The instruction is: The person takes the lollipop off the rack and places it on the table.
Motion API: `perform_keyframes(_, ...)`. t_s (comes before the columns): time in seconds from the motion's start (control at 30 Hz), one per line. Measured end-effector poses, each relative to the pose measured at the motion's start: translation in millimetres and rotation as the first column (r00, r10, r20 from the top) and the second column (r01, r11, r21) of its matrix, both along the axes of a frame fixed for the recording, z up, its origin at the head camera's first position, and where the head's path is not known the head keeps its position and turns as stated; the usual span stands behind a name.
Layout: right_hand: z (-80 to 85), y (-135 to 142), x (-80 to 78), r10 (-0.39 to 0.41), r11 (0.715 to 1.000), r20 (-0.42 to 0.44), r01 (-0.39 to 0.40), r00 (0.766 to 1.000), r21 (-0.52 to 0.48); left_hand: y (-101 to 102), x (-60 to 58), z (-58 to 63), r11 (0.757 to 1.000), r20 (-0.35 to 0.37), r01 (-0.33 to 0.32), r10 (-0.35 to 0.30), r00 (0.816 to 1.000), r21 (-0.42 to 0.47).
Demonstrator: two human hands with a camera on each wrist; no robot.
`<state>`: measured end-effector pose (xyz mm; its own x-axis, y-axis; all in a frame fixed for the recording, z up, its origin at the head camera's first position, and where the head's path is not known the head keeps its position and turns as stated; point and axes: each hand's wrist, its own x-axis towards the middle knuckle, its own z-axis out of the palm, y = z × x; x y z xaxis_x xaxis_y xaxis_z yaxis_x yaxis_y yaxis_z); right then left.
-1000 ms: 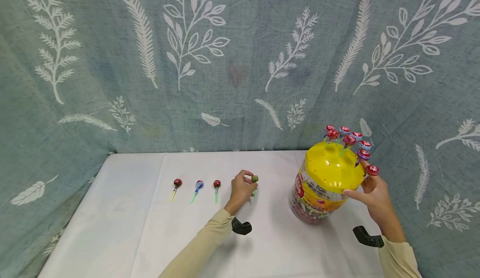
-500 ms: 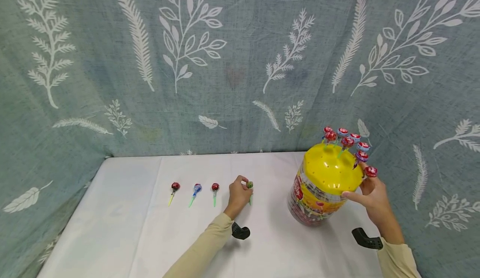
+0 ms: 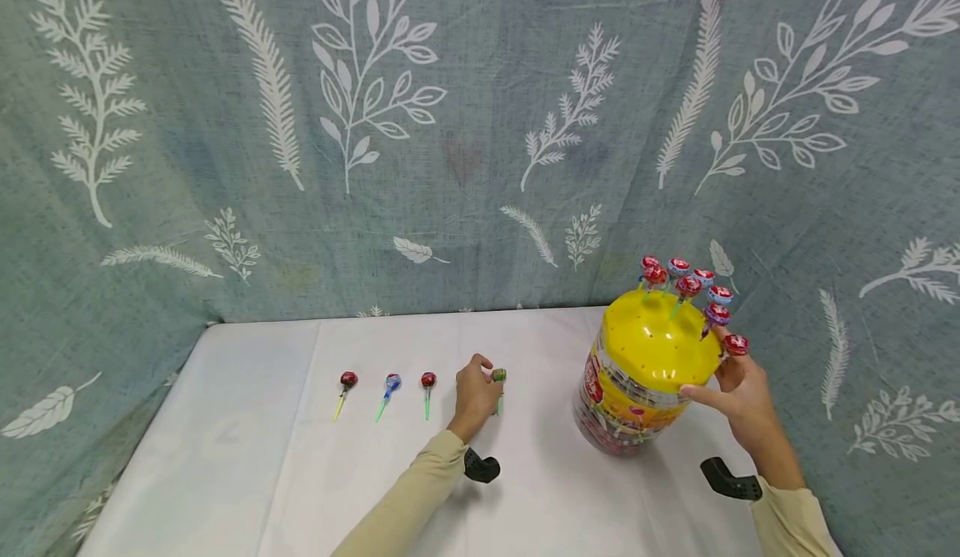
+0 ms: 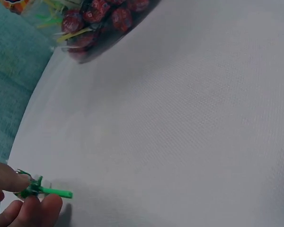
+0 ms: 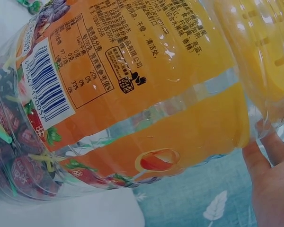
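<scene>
A gray-green curtain (image 3: 472, 132) with white leaves hangs behind a white table (image 3: 225, 432). On the left of the table lies a dark red lollipop (image 3: 348, 378) with a yellow stick. Next comes a blue lollipop (image 3: 392, 383), then a red lollipop (image 3: 428, 380) with a green stick. The three lie apart in a row, with their round candy ends pointing away from the person.

Just to the right is the left hand (image 3: 476, 394), pinching a green lollipop (image 3: 499, 375) by its wrapper, with the green stick poking out. (I cannot tell if that lollipop touches the table.)

Farther right stands a big see-through candy jar (image 3: 622, 413) with more candy (image 4: 122, 19) in its bottom part. It has an orange and yellow label (image 5: 132, 85). On top is a yellow lid (image 3: 660, 336) with little holes. A bunch of lollipops (image 3: 688, 286), red, blue and purple, stands along its back and right side.

Last is the right hand (image 3: 742, 398), holding the candy jar by its top edge, thumb in front and fingers behind. One red lollipop top (image 3: 736, 344) is right by its fingers.
</scene>
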<state>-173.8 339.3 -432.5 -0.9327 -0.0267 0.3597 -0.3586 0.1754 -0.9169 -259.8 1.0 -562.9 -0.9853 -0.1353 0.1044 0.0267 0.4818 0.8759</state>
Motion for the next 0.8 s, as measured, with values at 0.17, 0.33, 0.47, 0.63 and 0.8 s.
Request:
perform_keyframes(0.17, 1.3, -0.4, 0.0, 0.002, 1.000, -0.007, -0.002, 1.000, 0.006, -0.2, -3.0, 8.0, 0.997, -0.077, 0.029, -0.034, 0.996, -0.065)
perform_keyframes(0.33, 1.2, 1.7, -1.8, -0.002, 1.000, -0.013, 0.002, 1.000, 0.031, 1.4, -7.0, 22.1, 0.994, -0.047, 0.088, -0.091, 0.995, -0.072)
perform_keyframes(0.47, 1.2, 3.7, -3.6, 0.000, 0.999, -0.016, 0.001, 1.000, 0.043, 2.5, -8.3, 39.8, 0.991, -0.011, 0.132, -0.132, 0.991, -0.024)
perform_keyframes(0.63, 2.0, 7.7, -3.2, 0.006, 0.998, -0.016, -0.005, 1.000, 0.063, 6.4, -7.6, 64.9, 0.973, -0.022, 0.204, -0.202, 0.979, 0.108)
perform_keyframes(0.8, 3.0, 9.4, -4.4, 0.016, 0.995, -0.019, -0.014, 1.000, 0.100, 10.5, -7.3, 88.9, 0.941, -0.093, 0.272, -0.258, 0.962, 0.201)
